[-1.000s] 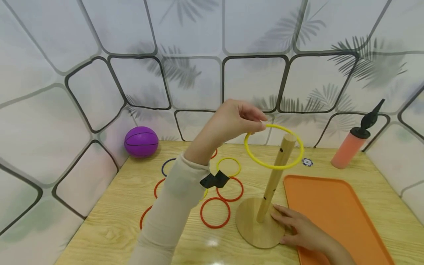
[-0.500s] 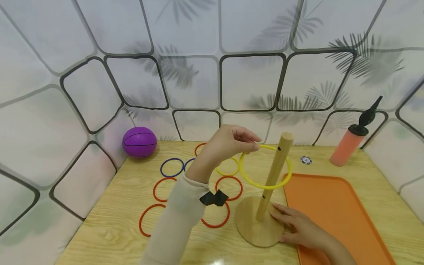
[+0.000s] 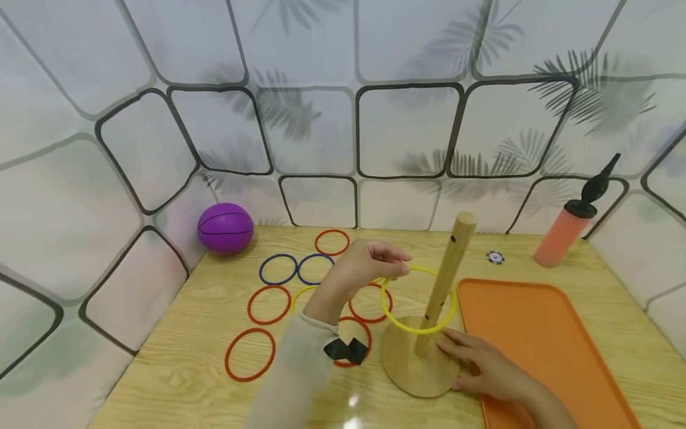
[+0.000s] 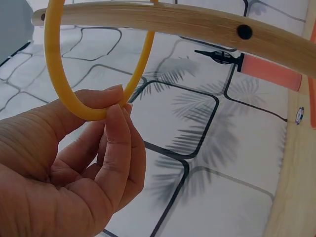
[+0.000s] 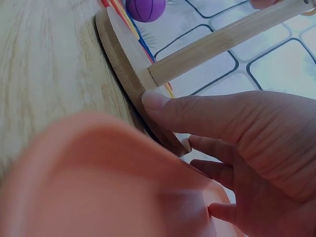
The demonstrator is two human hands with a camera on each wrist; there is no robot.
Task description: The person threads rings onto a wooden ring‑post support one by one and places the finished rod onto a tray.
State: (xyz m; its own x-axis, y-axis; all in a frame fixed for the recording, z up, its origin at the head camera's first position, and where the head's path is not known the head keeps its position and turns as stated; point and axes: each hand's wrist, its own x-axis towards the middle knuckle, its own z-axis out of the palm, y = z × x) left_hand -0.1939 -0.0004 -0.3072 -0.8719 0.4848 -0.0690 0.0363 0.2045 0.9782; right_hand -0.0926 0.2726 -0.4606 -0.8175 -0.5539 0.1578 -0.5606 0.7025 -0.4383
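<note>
My left hand (image 3: pixel 370 262) pinches a yellow ring (image 4: pixel 61 64) between thumb and fingertips. The ring hangs tilted around the wooden post of a ring-toss stand (image 3: pixel 450 256), below the post's top. Low on the right, my right hand (image 3: pixel 490 369) holds the edge of the stand's round base (image 5: pixel 121 64), the thumb against its rim and the fingers spread along it. Left of the stand lie several loose rings: red rings (image 3: pixel 250 329), blue rings (image 3: pixel 278 255) and a yellow ring (image 3: pixel 300 292) partly hidden behind my left arm.
An orange tray (image 3: pixel 536 333) lies right of the stand, under my right forearm. A purple ball (image 3: pixel 225 228) sits at the back left. At the back right stand a pink hand pump (image 3: pixel 560 235) and a poker chip (image 3: pixel 495 257). Patterned walls border the table.
My left hand has moved down and slightly left, bringing the yellow ring from over the post's top to lower around the post. My right hand has stayed at the base.
</note>
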